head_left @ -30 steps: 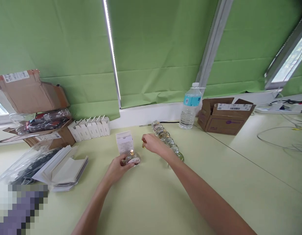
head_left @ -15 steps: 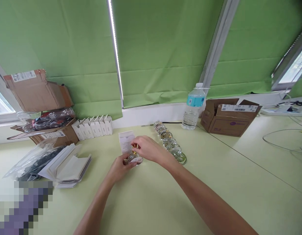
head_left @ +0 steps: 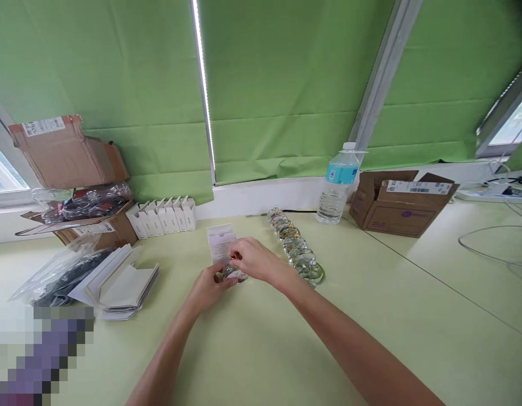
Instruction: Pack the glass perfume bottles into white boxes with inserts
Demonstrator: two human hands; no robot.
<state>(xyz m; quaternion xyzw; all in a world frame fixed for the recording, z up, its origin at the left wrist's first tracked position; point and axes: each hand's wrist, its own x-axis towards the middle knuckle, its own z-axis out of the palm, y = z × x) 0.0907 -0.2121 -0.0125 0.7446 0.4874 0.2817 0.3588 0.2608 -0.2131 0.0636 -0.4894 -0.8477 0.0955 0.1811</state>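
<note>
The left hand (head_left: 207, 288) grips a small, round, clear glass bottle (head_left: 234, 274) on the pale green tabletop (head_left: 261, 344), just in front of an upright white cardboard box (head_left: 220, 245). The right hand (head_left: 255, 259) pinches a small gold-coloured piece (head_left: 234, 257) at the bottle's top.

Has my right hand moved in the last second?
Yes, leftward: judged against the standing white box, your right hand has come over to the glass bottle.

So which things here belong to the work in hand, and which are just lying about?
Likely part of the work:
held glass bottle
open white carton
row of glass bottles
row of white boxes

Probably lying about:
water bottle
right-hand brown box
plastic bag
</note>
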